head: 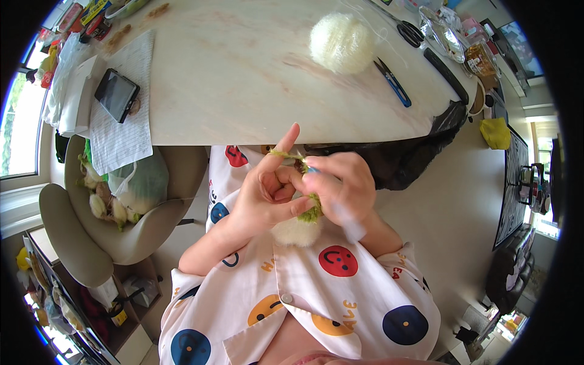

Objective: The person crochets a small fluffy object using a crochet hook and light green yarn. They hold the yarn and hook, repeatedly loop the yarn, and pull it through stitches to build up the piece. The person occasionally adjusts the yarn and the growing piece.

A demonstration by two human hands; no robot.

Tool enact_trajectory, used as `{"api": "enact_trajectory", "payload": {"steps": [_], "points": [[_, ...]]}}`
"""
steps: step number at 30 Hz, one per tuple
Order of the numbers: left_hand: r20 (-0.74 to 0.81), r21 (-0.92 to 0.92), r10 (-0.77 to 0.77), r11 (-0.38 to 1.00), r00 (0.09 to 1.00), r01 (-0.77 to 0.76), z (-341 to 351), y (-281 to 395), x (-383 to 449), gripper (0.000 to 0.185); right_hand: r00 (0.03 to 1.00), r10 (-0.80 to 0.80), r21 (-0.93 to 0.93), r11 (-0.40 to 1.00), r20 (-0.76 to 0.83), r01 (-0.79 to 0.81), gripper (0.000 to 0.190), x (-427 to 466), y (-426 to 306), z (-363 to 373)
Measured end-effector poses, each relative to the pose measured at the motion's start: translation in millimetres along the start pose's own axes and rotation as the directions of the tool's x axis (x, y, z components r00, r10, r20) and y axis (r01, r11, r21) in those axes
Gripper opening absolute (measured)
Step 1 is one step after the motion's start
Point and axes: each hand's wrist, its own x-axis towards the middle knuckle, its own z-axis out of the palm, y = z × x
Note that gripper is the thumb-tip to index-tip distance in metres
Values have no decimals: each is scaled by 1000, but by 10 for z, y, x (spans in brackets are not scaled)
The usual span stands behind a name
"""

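My left hand (267, 194) holds a small fuzzy crochet piece, its index finger raised with green yarn (283, 155) looped over it. The piece has a green band (311, 212) and a cream fluffy part (296, 232) hanging in front of my shirt. My right hand (344, 182) is closed around a slim tool, likely a crochet hook, whose pale handle (349, 223) is motion-blurred. Its tip is hidden among the fingers, close to the yarn. Both hands meet just before the table edge, above my lap.
On the marble-patterned table (228, 82) lie a cream yarn ball (342, 43), blue thread snips (393, 84), black-handled scissors (410, 34), lined paper (123, 109) and a smartphone (116, 95). A black plastic bag (397, 159) hangs at the edge. The left chair (137, 239) holds a filled plastic bag (141, 180).
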Motion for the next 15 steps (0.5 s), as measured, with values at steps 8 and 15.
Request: {"api": "enact_trajectory", "payload": {"steps": [8, 15], "points": [[325, -279, -94, 941, 941, 191, -298, 63, 47, 90, 826, 563, 906, 333, 33, -263, 11, -27, 157, -41], [13, -86, -102, 991, 995, 103, -57, 7, -1, 90, 775, 537, 760, 333, 334, -558, 8, -16, -54, -14]]}}
